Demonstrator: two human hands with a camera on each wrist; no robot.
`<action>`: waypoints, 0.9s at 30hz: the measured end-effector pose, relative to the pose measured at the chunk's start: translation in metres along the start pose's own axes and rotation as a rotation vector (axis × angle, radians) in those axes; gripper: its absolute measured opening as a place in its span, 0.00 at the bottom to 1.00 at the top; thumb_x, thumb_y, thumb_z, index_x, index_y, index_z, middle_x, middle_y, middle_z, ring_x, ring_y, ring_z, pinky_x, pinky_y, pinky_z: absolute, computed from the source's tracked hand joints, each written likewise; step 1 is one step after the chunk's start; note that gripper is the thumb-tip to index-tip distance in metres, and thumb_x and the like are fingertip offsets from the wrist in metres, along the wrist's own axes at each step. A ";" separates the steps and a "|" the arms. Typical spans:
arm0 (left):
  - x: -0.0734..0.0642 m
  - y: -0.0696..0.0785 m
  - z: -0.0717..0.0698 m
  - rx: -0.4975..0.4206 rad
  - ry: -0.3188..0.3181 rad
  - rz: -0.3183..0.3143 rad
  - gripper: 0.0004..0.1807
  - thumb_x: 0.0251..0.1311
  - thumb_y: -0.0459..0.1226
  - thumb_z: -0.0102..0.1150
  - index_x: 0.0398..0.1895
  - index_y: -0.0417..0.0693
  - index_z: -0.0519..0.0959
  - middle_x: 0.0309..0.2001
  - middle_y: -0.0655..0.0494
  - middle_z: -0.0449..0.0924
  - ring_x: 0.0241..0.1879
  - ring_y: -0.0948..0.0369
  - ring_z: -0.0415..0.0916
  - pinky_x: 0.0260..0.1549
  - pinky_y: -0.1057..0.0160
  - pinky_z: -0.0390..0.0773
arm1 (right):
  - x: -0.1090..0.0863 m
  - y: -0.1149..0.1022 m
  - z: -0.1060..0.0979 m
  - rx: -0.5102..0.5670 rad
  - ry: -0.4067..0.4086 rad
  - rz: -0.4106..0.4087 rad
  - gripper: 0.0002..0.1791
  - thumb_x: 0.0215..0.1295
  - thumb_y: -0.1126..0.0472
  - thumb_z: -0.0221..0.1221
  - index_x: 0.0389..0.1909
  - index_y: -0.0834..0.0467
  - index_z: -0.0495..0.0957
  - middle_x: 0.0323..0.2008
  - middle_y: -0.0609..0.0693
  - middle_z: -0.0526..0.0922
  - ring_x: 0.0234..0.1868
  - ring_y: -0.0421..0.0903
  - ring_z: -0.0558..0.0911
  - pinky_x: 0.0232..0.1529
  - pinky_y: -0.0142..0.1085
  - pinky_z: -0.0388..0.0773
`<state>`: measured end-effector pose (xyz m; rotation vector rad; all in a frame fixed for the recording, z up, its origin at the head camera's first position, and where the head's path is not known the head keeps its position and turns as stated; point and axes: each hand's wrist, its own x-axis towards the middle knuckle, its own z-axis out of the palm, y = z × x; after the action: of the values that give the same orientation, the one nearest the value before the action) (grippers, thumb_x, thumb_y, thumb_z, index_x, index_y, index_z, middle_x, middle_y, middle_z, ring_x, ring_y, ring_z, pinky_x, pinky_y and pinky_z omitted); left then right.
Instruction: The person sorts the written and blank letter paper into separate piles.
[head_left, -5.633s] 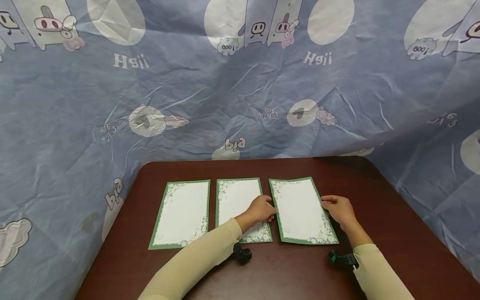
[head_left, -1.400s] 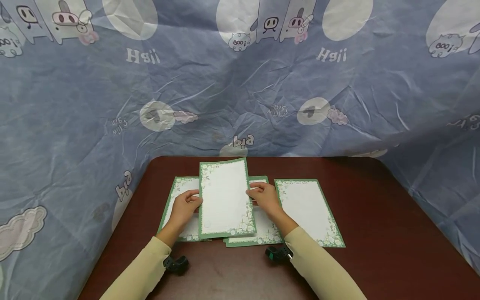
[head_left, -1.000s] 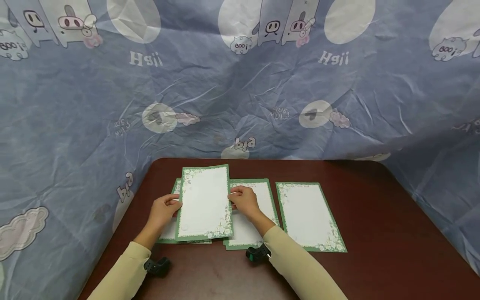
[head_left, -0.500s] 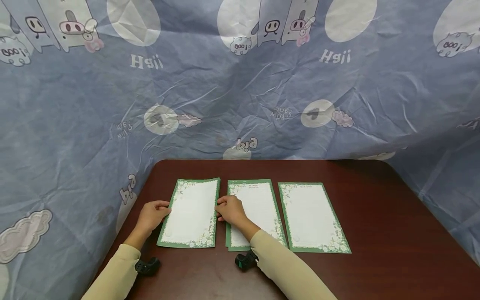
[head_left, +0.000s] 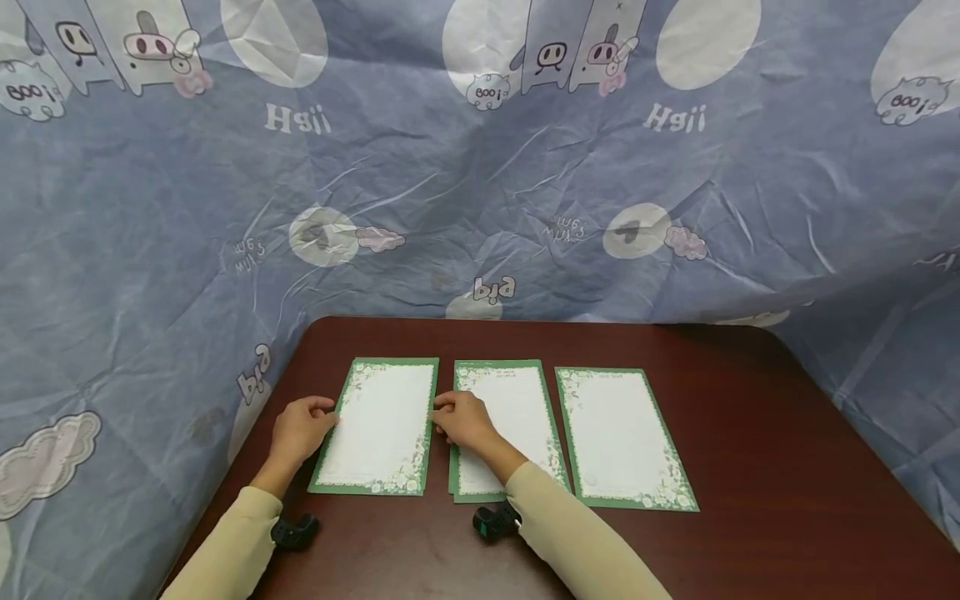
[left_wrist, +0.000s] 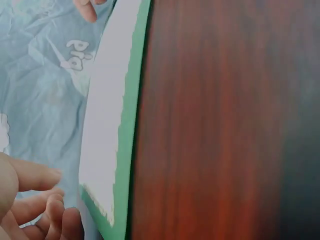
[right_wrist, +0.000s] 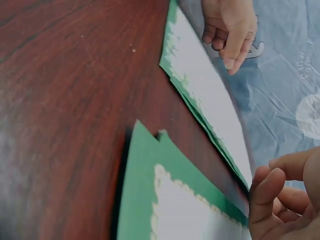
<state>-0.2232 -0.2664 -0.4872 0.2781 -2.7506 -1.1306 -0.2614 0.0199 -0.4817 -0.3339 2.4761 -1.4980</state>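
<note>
A white sheet of paper (head_left: 380,429) with a green floral border lies flat at the left of the table, over another sheet whose edge shows in the right wrist view. Beside its left edge is my left hand (head_left: 302,427), thumb and fingers slightly apart and off the paper in the left wrist view. At its right edge, my right hand (head_left: 463,419) has loosely bent fingers (right_wrist: 267,192) with nothing pinched between them. That hand partly covers the middle sheet (head_left: 506,408), which overlaps another one beneath. A matching sheet (head_left: 622,433) lies at the right.
The dark reddish-brown wooden table (head_left: 757,442) carries the sheets in a row. A blue printed cloth (head_left: 420,192) hangs behind and beside it. Each wrist wears a dark band, such as the left band (head_left: 296,532).
Both hands carried the held sheet left from over the middle and laid it on the left sheet. Their fingers have since let go of its edges.
</note>
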 end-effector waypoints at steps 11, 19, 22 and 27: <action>-0.018 0.052 0.040 -0.327 -0.175 0.082 0.21 0.72 0.36 0.59 0.62 0.30 0.76 0.47 0.43 0.82 0.44 0.51 0.82 0.40 0.59 0.82 | -0.012 0.022 -0.055 -0.077 0.079 -0.027 0.16 0.71 0.60 0.63 0.54 0.65 0.83 0.41 0.53 0.86 0.33 0.47 0.84 0.30 0.36 0.82; -0.041 0.096 0.073 -0.493 -0.407 0.137 0.27 0.74 0.36 0.56 0.70 0.30 0.67 0.60 0.36 0.76 0.59 0.44 0.75 0.54 0.47 0.79 | -0.037 0.047 -0.097 -0.219 0.241 0.000 0.15 0.71 0.60 0.62 0.54 0.63 0.83 0.44 0.54 0.85 0.45 0.52 0.83 0.41 0.45 0.82; -0.042 0.108 0.083 -0.517 -0.486 0.148 0.30 0.74 0.37 0.56 0.74 0.31 0.63 0.66 0.34 0.71 0.64 0.42 0.71 0.57 0.47 0.77 | -0.047 0.054 -0.109 -0.257 0.293 0.029 0.17 0.72 0.59 0.61 0.56 0.63 0.82 0.46 0.56 0.83 0.47 0.54 0.82 0.44 0.49 0.81; -0.043 0.114 0.098 -0.462 -0.540 0.139 0.33 0.75 0.40 0.55 0.76 0.33 0.60 0.70 0.35 0.67 0.67 0.42 0.67 0.59 0.46 0.75 | -0.060 0.065 -0.117 -0.290 0.289 0.068 0.20 0.72 0.59 0.61 0.60 0.65 0.79 0.50 0.59 0.82 0.50 0.55 0.81 0.47 0.50 0.80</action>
<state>-0.2151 -0.1104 -0.4783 -0.3176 -2.7323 -1.9801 -0.2454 0.1661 -0.4824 -0.0817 2.9070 -1.2350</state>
